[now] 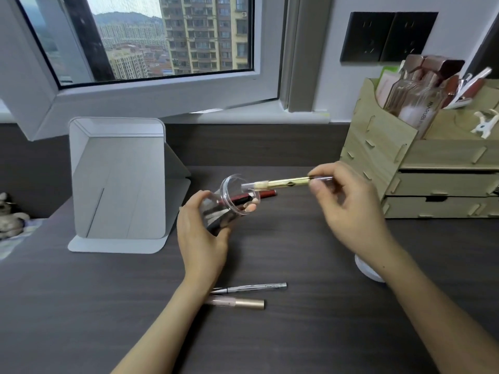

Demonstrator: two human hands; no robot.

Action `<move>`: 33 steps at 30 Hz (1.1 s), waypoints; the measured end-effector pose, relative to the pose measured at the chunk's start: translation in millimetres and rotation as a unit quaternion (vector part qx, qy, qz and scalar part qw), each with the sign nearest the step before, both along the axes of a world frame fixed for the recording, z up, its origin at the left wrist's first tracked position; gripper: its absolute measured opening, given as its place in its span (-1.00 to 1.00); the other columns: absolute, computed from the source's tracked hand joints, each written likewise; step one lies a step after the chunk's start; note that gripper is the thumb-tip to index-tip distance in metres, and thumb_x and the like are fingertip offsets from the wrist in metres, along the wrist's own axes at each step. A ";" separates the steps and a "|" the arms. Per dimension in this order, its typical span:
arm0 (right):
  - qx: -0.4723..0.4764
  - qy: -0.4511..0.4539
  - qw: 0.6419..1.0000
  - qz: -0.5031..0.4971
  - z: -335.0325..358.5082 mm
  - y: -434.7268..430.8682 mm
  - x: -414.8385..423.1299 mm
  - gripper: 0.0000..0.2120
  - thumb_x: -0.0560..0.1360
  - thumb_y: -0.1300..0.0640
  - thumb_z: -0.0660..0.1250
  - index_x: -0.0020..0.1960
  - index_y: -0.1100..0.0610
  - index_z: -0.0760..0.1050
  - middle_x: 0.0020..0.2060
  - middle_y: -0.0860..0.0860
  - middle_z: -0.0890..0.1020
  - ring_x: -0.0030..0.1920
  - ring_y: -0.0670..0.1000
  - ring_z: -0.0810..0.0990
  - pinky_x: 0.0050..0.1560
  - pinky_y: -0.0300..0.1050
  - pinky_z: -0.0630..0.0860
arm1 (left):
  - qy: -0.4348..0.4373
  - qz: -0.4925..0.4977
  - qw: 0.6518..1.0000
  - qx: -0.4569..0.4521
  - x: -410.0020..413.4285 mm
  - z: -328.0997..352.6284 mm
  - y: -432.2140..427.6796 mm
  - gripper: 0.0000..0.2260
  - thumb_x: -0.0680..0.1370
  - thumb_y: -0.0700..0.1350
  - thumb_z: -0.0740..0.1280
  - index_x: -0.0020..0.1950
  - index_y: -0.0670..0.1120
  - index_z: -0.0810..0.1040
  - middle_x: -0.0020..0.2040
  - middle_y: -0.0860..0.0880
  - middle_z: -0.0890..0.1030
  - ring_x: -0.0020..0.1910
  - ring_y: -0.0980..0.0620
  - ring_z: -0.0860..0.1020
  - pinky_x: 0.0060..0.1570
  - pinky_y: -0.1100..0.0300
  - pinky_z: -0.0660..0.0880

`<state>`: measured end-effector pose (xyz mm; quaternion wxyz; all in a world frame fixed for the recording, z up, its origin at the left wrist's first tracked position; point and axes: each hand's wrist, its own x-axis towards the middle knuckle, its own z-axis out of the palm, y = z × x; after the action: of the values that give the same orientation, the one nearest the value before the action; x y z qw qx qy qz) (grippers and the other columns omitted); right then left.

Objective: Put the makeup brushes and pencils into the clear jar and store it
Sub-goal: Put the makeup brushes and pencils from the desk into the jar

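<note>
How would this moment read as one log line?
left hand: holds tilted clear plastic jar | right hand: feeding gold-and-clear pencil into jar mouth | dark desk: silver pencil, pink-gold tube remaining

Dark wood-grain desk (297, 333); open white-framed window (151, 44) onto daylit high-rises; black wall sockets (388, 36); plywood drawer organiser (432, 168) at right.

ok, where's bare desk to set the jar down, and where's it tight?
Free: the desk front-left, below the folding mirror, and front-centre between the forearms, below the silver pencil and gold-capped tube. Tight: right side, between the wooden organizer and white lid under the right hand.
</note>
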<state>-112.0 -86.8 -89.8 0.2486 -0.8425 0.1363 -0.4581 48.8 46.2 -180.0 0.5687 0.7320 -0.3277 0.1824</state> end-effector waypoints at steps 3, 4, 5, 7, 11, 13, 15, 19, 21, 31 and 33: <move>-0.157 0.063 0.985 -0.017 -5.5 1.8 20.0 -0.91 0.45 0.21 0.30 -0.11 0.23 0.55 -0.28 0.01 0.52 -0.25 0.01 0.40 -0.22 -0.17 0.33 | -0.056 -0.018 0.998 0.016 -1.3 -0.2 -0.7 -0.38 0.26 -0.34 0.53 0.23 -0.04 0.38 0.17 -0.03 0.51 0.17 0.00 0.44 0.27 -0.01 0.35; -0.180 0.076 0.981 -0.013 -7.4 2.6 25.6 -0.92 0.45 0.22 0.32 -0.11 0.23 0.55 -0.29 0.05 0.54 -0.25 0.02 0.39 -0.21 -0.17 0.31 | -0.073 -0.026 0.997 0.022 -2.4 0.0 -1.3 -0.36 0.25 -0.35 0.53 0.22 -0.01 0.36 0.17 -0.01 0.51 0.20 -0.05 0.44 0.27 -0.16 0.34; -0.188 0.085 0.978 -0.006 -9.4 3.4 30.2 -0.92 0.44 0.23 0.33 -0.10 0.23 0.57 -0.29 0.07 0.56 -0.25 0.03 0.39 -0.21 -0.18 0.30 | -0.087 -0.035 0.995 0.030 -3.0 -0.1 -1.9 -0.34 0.24 -0.35 0.54 0.21 0.00 0.35 0.19 0.02 0.50 0.22 -0.07 0.43 0.29 -0.21 0.29; -0.195 0.099 0.976 0.008 -13.4 5.2 37.4 -0.86 0.43 0.24 0.32 -0.05 0.24 0.59 -0.28 0.09 0.59 -0.23 0.08 0.43 -0.19 -0.17 0.33 | -0.099 -0.043 0.993 0.043 -3.1 -0.6 -2.6 -0.31 0.22 -0.35 0.55 0.22 0.01 0.33 0.20 -0.04 0.51 0.25 -0.07 0.41 0.36 -0.19 0.22; -0.194 0.126 0.973 0.022 -19.7 8.4 42.0 -0.77 0.44 0.24 0.27 0.07 0.25 0.55 -0.22 0.10 0.62 -0.18 0.09 0.47 -0.17 -0.08 0.45 | -0.088 -0.044 0.994 0.053 -0.8 -0.8 -2.5 -0.28 0.20 -0.35 0.56 0.23 0.02 0.32 0.20 -0.15 0.53 0.23 -0.06 0.40 0.36 -0.22 0.22; -0.133 0.118 0.984 0.011 -21.9 9.9 41.9 -0.83 0.40 0.27 0.36 0.00 0.20 0.54 -0.22 0.08 0.59 -0.20 0.04 0.49 -0.19 -0.06 0.49 | -0.097 -0.055 0.992 0.064 -1.0 -1.8 -2.3 -0.29 0.21 -0.34 0.56 0.23 0.02 0.33 0.21 -0.16 0.52 0.25 -0.09 0.40 0.36 -0.22 0.21; -0.112 0.107 0.988 -0.004 -24.0 9.4 43.6 -0.87 0.33 0.24 0.45 -0.15 0.17 0.54 -0.27 0.06 0.58 -0.25 0.02 0.48 -0.24 -0.09 0.45 | -0.109 -0.064 0.989 0.075 -1.0 -2.9 -2.5 -0.31 0.22 -0.33 0.55 0.23 0.01 0.34 0.23 -0.16 0.51 0.27 -0.10 0.40 0.35 -0.24 0.21; -0.163 0.108 0.980 -0.045 -24.5 7.8 49.8 -0.83 0.25 0.01 0.44 -0.27 0.12 0.65 -0.35 0.00 0.58 -0.26 0.03 0.41 -0.30 -0.17 0.33 | -0.109 -0.062 0.988 0.086 0.5 -2.4 -2.2 -0.31 0.22 -0.33 0.55 0.23 0.01 0.33 0.22 -0.16 0.52 0.27 -0.11 0.40 0.34 -0.23 0.22; -0.191 0.117 0.974 -0.042 -24.9 8.0 49.0 -0.80 0.35 -0.03 0.35 -0.23 0.07 0.67 -0.34 0.00 0.53 -0.26 0.05 0.41 -0.32 -0.16 0.33 | -0.110 -0.063 0.988 0.088 0.6 -2.3 -2.1 -0.30 0.21 -0.33 0.55 0.23 0.01 0.33 0.22 -0.16 0.52 0.27 -0.10 0.40 0.34 -0.24 0.22; -0.056 0.241 0.956 -0.157 -60.1 -64.1 81.6 -0.78 0.52 0.11 0.27 0.12 0.09 0.59 0.00 0.11 0.61 0.04 0.17 0.45 -0.02 -0.12 0.32 | -0.066 -0.050 0.995 0.056 2.9 0.2 0.2 -0.27 0.17 -0.39 0.53 0.22 0.04 0.36 0.14 -0.09 0.54 0.12 -0.08 0.44 0.14 -0.31 0.39; -0.088 0.346 0.922 -0.148 -70.7 -73.6 98.3 -0.66 0.55 0.05 0.20 0.31 0.04 0.43 0.17 0.10 0.53 0.16 0.17 0.39 0.16 -0.03 0.31 | -0.065 -0.045 0.995 0.055 3.1 -0.6 -0.3 -0.27 0.17 -0.39 0.53 0.22 0.03 0.36 0.14 -0.10 0.54 0.12 -0.07 0.43 0.14 -0.31 0.39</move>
<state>-13.7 -160.4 -160.5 0.0401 -0.9373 0.2960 -0.1796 51.9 45.9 -180.7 0.5128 0.7332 -0.4060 0.1861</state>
